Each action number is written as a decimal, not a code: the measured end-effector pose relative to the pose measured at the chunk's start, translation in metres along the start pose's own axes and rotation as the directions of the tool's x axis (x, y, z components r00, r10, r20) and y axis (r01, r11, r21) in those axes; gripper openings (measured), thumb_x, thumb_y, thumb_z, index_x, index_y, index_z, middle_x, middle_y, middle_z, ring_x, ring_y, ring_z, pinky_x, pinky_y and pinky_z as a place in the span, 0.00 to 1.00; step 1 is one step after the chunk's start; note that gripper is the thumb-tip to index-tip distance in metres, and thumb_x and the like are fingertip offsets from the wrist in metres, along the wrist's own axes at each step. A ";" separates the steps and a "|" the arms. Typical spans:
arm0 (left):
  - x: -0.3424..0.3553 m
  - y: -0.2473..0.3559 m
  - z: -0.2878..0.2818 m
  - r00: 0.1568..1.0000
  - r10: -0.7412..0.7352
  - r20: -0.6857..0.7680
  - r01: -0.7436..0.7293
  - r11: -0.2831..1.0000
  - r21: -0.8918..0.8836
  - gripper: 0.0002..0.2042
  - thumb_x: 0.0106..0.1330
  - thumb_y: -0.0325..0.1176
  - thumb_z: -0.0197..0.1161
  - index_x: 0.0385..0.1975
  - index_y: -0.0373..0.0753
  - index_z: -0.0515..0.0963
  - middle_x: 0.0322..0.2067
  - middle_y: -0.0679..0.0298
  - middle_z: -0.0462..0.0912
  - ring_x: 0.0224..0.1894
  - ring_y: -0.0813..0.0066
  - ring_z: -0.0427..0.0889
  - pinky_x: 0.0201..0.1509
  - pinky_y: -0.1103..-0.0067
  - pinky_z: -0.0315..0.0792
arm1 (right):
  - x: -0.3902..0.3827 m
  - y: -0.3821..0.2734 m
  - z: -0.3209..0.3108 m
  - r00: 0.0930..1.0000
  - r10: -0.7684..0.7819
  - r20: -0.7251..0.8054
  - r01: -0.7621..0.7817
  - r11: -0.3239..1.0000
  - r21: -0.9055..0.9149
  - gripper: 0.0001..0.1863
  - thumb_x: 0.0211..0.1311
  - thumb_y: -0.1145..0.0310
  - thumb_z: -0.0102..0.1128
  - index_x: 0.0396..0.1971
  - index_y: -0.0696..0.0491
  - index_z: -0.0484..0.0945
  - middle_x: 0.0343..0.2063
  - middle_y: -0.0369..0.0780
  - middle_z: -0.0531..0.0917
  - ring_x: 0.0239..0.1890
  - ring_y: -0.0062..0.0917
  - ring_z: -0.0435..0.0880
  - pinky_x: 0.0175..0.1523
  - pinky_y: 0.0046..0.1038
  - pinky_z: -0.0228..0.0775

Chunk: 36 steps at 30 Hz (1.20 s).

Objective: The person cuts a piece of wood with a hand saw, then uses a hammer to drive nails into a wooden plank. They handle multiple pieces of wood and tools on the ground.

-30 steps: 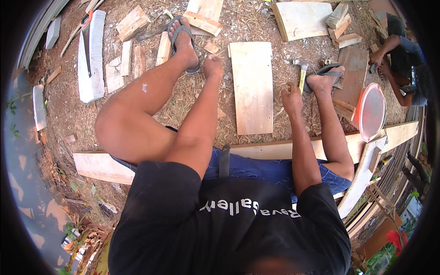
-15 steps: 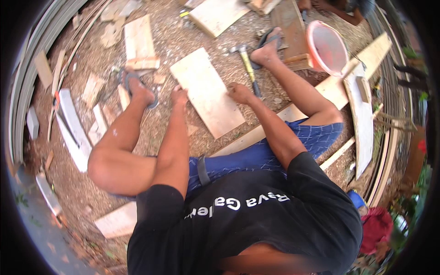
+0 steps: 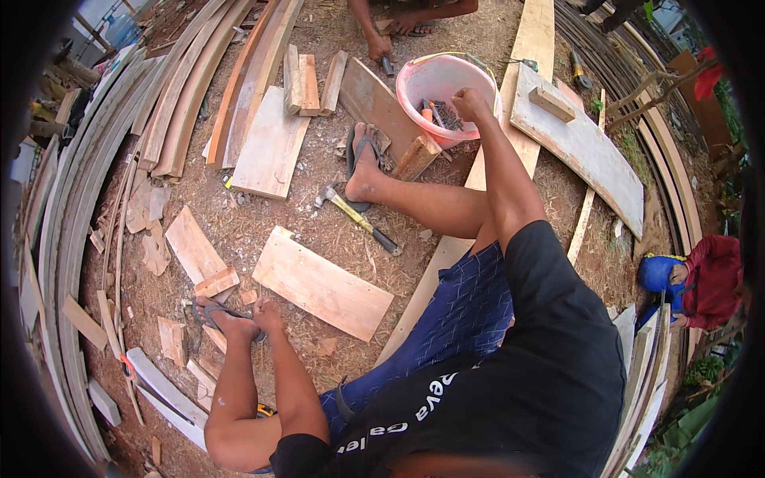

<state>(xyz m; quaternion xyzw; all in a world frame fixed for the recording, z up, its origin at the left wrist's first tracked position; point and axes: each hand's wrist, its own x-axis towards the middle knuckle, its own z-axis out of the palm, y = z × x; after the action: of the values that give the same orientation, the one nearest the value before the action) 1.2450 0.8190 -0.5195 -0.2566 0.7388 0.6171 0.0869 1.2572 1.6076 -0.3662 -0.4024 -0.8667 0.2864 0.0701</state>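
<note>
My right hand point(image 3: 472, 105) is over the right side of a pale pink bucket point(image 3: 409, 84), its fingers curled closed; whatever they hold is hidden. Inside the bucket lie a heap of nails point(image 3: 449, 116) and something with an orange handle. My left hand point(image 3: 269, 315) is down by my left foot, with the fingers closed and their contents out of sight. Between my legs a flat wooden board point(image 3: 323, 283) lies on the ground, apart from both hands. Beyond it rests a claw hammer point(image 3: 358, 219) with a yellow and black handle.
Long planks point(image 3: 179, 95) are stacked along the left. A whitish panel point(image 3: 586, 147) with a small block on it leans at right. A long board point(image 3: 510, 119) runs beside my right leg. Another person's hand point(image 3: 376, 46) is at the top, and a person in red point(image 3: 713, 279) is at right.
Both hands have left the board, which now lies on the ground. My right hand moved up and right to the bucket; the left moved down towards my foot. The view has turned.
</note>
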 end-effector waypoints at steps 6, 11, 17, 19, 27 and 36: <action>0.012 0.005 -0.030 0.995 0.098 -0.022 -0.095 0.990 0.108 0.20 0.70 0.29 0.56 0.62 0.35 0.72 0.36 0.63 0.77 0.35 0.75 0.76 0.38 0.80 0.73 | 0.030 0.013 0.026 0.952 0.193 0.237 -0.125 0.953 -0.275 0.19 0.66 0.52 0.60 0.38 0.53 0.88 0.36 0.51 0.88 0.43 0.42 0.89 0.48 0.41 0.81; 0.038 -0.014 -0.027 0.991 0.136 0.019 -0.136 0.959 0.249 0.16 0.70 0.30 0.56 0.55 0.30 0.75 0.32 0.65 0.77 0.32 0.77 0.75 0.34 0.80 0.71 | 0.076 0.072 0.072 0.966 0.041 0.254 0.097 0.855 -0.509 0.23 0.60 0.66 0.62 0.56 0.50 0.83 0.58 0.47 0.83 0.63 0.45 0.78 0.70 0.46 0.66; 0.030 0.020 -0.006 0.993 0.107 -0.054 -0.084 0.946 0.314 0.16 0.70 0.30 0.56 0.55 0.31 0.75 0.33 0.64 0.78 0.32 0.77 0.76 0.35 0.80 0.72 | 0.089 0.033 0.118 0.964 0.166 0.209 -0.074 0.918 -0.390 0.17 0.62 0.67 0.60 0.49 0.53 0.86 0.52 0.50 0.85 0.55 0.44 0.84 0.60 0.45 0.76; 0.031 0.025 0.004 0.993 0.109 -0.046 -0.090 0.946 0.312 0.16 0.70 0.30 0.56 0.55 0.31 0.75 0.33 0.64 0.78 0.32 0.76 0.76 0.35 0.80 0.72 | 0.098 0.044 0.120 0.963 0.150 0.222 -0.051 0.917 -0.397 0.19 0.63 0.68 0.57 0.52 0.54 0.84 0.54 0.49 0.84 0.56 0.44 0.84 0.59 0.45 0.77; 0.038 0.021 0.022 0.988 0.157 0.005 -0.152 0.945 0.289 0.16 0.71 0.31 0.56 0.54 0.31 0.75 0.34 0.63 0.79 0.32 0.76 0.76 0.36 0.80 0.72 | 0.095 0.069 0.123 0.978 0.153 0.138 -0.099 0.935 -0.340 0.17 0.65 0.68 0.58 0.51 0.57 0.82 0.53 0.52 0.84 0.55 0.45 0.85 0.59 0.45 0.78; 0.049 0.001 -0.012 0.964 0.264 0.033 -0.260 0.909 0.325 0.16 0.72 0.32 0.56 0.54 0.31 0.76 0.36 0.61 0.80 0.32 0.75 0.77 0.36 0.80 0.73 | 0.087 0.048 0.134 0.976 0.198 0.091 -0.130 0.864 -0.487 0.15 0.70 0.67 0.51 0.45 0.48 0.88 0.48 0.40 0.89 0.50 0.33 0.89 0.50 0.38 0.82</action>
<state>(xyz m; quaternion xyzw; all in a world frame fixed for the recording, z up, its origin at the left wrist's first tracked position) 1.2052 0.7938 -0.5381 -0.1409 0.8589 0.4907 0.0402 1.1837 1.6378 -0.5133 -0.4587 -0.8757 0.0958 -0.1159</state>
